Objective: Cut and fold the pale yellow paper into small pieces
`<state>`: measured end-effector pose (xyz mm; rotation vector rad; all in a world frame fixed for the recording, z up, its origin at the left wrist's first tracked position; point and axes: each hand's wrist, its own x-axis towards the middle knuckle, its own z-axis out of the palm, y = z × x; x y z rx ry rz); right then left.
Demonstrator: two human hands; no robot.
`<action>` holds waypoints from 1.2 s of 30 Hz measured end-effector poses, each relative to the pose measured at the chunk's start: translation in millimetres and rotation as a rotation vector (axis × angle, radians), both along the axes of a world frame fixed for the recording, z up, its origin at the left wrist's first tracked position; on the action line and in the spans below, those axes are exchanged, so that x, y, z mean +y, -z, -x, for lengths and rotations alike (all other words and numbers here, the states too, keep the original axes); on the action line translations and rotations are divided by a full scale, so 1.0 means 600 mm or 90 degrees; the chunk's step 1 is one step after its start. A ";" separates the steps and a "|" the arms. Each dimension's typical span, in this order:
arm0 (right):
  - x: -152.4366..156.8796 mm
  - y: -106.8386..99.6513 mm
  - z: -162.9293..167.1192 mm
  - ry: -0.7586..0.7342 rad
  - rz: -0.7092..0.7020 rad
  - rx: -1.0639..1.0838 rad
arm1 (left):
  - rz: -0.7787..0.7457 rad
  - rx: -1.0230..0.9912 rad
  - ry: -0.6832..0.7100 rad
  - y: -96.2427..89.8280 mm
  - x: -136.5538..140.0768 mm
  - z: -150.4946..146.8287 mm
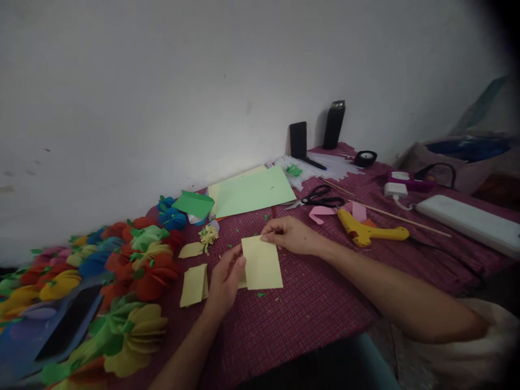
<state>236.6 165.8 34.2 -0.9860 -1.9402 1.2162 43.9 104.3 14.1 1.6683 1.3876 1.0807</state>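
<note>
A pale yellow rectangular sheet of paper (263, 265) is between my hands above the table. My right hand (294, 234) pinches its top right edge between thumb and fingers. On its left edge my left hand (225, 279) is closed, thumb in front and fingers partly hidden behind. A bit of another yellow piece shows under the sheet beside my left thumb. Left of that hand lies a small stack of yellow paper rectangles (194, 286). Just above the stack are a cut yellow piece (190, 249) and a pile of yellow scraps (208, 236).
Many coloured paper pumpkins (142, 271) crowd the left side. Green card sheets (254, 192) lie at the back. Black-handled scissors (320, 199), a yellow glue gun (368, 230), wooden sticks (400, 218) and a white power strip (467, 222) lie right. A black bottle (335, 124) stands by the wall.
</note>
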 end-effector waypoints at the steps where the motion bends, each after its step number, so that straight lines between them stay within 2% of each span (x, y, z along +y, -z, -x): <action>1: -0.002 0.001 0.003 0.004 0.009 0.016 | 0.073 -0.043 0.039 0.000 -0.004 -0.003; 3: -0.005 0.004 0.010 0.011 0.046 0.067 | 0.167 -0.117 0.058 0.003 -0.009 -0.008; 4: -0.006 0.005 0.012 0.007 0.072 0.096 | 0.184 -0.155 0.045 0.005 -0.010 -0.010; 8: -0.013 0.010 0.020 -0.124 0.188 0.133 | 0.181 -0.283 -0.003 0.008 -0.009 -0.010; 11: -0.017 0.012 0.023 -0.167 0.209 0.124 | 0.170 -0.312 -0.018 0.007 -0.009 -0.008; 18: -0.016 0.015 0.025 -0.155 0.202 0.176 | 0.176 -0.400 -0.031 0.011 -0.009 -0.007; 22: -0.013 0.014 0.021 -0.127 0.190 0.157 | 0.197 -0.492 -0.016 0.001 -0.008 -0.004; 26: -0.014 0.010 0.015 -0.119 0.069 0.108 | 0.250 -0.536 0.027 -0.012 -0.010 -0.002; 29: -0.016 0.008 0.012 -0.134 -0.045 0.052 | 0.242 -0.482 0.016 -0.011 -0.013 -0.006; 31: -0.017 0.006 0.011 -0.161 -0.084 0.030 | 0.218 -0.427 -0.003 -0.006 -0.014 -0.010; 33: -0.017 0.004 0.010 -0.189 -0.059 0.048 | 0.198 -0.398 -0.011 -0.002 -0.013 -0.011; 36: -0.017 0.001 0.012 -0.161 0.080 0.131 | 0.166 -0.396 -0.033 0.001 -0.011 -0.009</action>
